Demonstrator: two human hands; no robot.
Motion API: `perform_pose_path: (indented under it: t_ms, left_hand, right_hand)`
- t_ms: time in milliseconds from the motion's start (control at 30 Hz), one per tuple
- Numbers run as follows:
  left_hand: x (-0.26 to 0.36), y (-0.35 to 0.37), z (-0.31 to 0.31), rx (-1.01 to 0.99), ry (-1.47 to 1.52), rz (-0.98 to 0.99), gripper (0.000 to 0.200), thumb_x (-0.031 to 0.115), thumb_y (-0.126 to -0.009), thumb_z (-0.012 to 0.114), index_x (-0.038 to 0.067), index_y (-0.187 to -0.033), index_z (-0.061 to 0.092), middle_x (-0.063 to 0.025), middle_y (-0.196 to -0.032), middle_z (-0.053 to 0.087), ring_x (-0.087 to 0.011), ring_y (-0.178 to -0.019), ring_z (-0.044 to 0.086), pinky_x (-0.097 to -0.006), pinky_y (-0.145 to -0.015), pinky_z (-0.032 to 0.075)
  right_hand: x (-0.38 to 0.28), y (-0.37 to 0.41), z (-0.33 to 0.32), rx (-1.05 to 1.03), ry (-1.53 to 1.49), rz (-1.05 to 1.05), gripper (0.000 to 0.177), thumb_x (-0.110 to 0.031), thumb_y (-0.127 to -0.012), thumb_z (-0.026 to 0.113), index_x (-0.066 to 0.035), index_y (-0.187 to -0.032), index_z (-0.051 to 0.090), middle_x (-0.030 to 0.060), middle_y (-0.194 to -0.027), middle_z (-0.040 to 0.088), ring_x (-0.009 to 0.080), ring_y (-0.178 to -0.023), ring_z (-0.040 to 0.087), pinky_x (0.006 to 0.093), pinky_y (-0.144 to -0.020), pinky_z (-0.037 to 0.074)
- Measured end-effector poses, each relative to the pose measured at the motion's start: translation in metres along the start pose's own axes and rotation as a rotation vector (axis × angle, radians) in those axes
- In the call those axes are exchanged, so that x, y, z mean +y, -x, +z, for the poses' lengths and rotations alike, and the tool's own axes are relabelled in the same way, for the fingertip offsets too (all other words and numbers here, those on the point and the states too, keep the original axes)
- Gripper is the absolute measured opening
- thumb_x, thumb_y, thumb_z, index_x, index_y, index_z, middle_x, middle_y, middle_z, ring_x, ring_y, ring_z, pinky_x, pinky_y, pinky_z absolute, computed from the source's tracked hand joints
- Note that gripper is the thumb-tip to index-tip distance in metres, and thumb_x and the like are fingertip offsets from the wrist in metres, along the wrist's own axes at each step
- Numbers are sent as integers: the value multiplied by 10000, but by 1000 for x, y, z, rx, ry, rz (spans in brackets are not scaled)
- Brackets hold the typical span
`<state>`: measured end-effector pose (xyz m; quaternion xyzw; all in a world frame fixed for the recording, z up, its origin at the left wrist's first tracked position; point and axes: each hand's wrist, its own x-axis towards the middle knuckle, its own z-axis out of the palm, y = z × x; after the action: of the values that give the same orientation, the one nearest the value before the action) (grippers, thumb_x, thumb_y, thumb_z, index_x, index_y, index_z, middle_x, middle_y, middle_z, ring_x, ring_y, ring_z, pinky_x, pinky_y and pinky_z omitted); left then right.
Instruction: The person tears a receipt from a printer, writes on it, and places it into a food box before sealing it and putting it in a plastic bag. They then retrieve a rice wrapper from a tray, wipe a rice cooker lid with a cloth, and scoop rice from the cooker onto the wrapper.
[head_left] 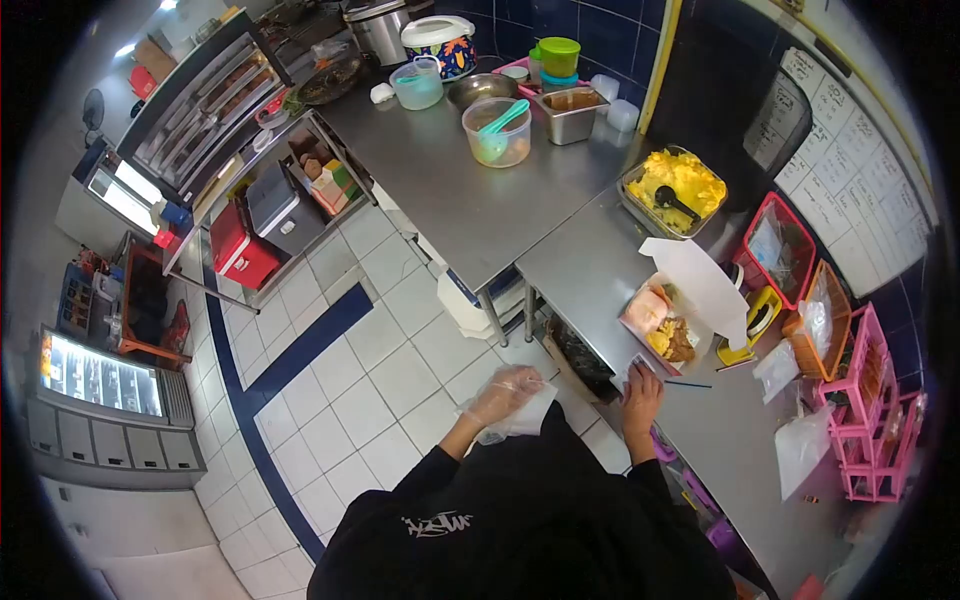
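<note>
My left hand (512,392), inside thin clear plastic that looks like a disposable glove, is closed in front of my body. A white sheet (540,408), perhaps a napkin, shows beside its fingers. My right hand (641,395) is bare, at the steel table's edge, its fingers bent onto a small white slip (632,368). Just beyond that hand lies an open white takeaway box (708,300) holding a wrapped pinkish item (650,306), yellow food and a browned piece (680,345). A thin dark stick (690,385) lies to the right of the hand.
A glass dish of yellow food (690,180) with a black scoop stands behind the box. Pink baskets (865,420), an orange basket (822,320) and a yellow tape dispenser (755,325) line the right side. Plastic tubs (497,140) and a steel pan (572,115) stand farther back.
</note>
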<state>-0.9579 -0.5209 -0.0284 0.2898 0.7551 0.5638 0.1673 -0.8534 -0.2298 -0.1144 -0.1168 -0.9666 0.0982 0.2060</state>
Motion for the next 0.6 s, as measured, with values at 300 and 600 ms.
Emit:
perform_pose_path:
  t_ms: [300,600]
  left_hand:
    - [14,-62,13,-35,-105,83,246,278,-918,589,35,-926,623,-150,-875,629,-297,-797,615,-381,-720,476]
    - [36,-71,14,-56,-47,-31,141,174,-895,636,38,-931,632,-102,-820,603,-198,-747,574,-305,-702,469]
  right_hand:
    - [-2,-6,4,5,134,114,484,-38,-766,566,-29,-1243,485,143,-1428,400,346,-1271,387,564,-1002,283]
    - [-3,-3,-9,-110,121,210,526,-183,-839,584,-23,-1322,453,205,-1398,391,361,-1237,395,558,-1010,274]
